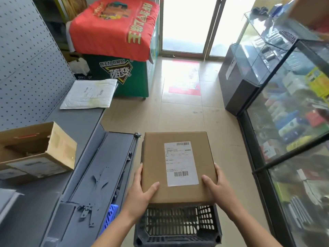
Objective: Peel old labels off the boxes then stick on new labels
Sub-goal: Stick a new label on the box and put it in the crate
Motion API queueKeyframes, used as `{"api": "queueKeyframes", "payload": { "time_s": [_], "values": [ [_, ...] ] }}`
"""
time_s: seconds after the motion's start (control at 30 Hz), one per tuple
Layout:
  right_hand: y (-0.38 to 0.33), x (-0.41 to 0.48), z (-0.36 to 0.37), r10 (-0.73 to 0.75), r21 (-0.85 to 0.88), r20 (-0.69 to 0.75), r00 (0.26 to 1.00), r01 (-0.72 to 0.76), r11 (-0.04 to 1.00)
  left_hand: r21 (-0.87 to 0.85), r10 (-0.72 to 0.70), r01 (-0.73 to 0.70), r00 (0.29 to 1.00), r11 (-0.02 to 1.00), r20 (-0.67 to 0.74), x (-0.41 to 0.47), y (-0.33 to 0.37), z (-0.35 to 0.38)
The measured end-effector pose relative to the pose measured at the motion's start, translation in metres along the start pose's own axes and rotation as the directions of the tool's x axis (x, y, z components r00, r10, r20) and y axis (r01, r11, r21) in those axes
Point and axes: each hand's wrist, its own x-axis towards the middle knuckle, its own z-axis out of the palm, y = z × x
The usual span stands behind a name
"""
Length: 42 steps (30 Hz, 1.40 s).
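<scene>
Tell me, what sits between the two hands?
The box, label up, gripped at its near corners by the left hand and right hand; head view.

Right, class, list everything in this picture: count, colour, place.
sealed box: one, brown, held above the crate
label: one, white, on the sealed box
crate: one, black, under the sealed box
open box: one, brown, left shelf
padded mailer: one, white, farther along that shelf
cloth: one, red, over the green cabinet
display case: one, glass, right side
floor mat: one, red, near the door
left hand: one, gripping the sealed box's left edge
right hand: one, gripping its right edge
</scene>
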Motion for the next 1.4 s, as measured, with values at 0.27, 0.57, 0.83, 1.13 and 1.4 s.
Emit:
{"api": "queueKeyframes", "payload": {
  "time_s": [0.27,0.57,0.83,1.13,1.4],
  "values": [
    [0.018,0.051,0.027,0.142,-0.006,0.018,0.99,-0.142,0.99,0.029,-0.129,0.126,0.987,0.992,0.097,0.054,-0.028,-0.001],
    [0.053,0.106,0.042,0.236,-0.048,0.089,0.968,-0.232,0.971,0.08,-0.241,0.234,0.965,0.969,0.106,0.104,-0.063,0.024],
    [0.099,0.159,0.069,0.351,-0.108,0.113,0.929,-0.34,0.934,0.067,-0.362,0.36,0.932,0.93,0.009,0.141,-0.105,0.059],
    [0.131,0.203,0.104,0.479,-0.068,0.115,0.87,-0.474,0.878,0.027,-0.508,0.51,0.859,0.86,-0.071,0.181,-0.147,0.092],
    [0.156,0.229,0.129,0.522,-0.074,0.092,0.848,-0.517,0.853,-0.008,-0.555,0.557,0.826,0.83,-0.097,0.211,-0.183,0.102]
  ]
}}
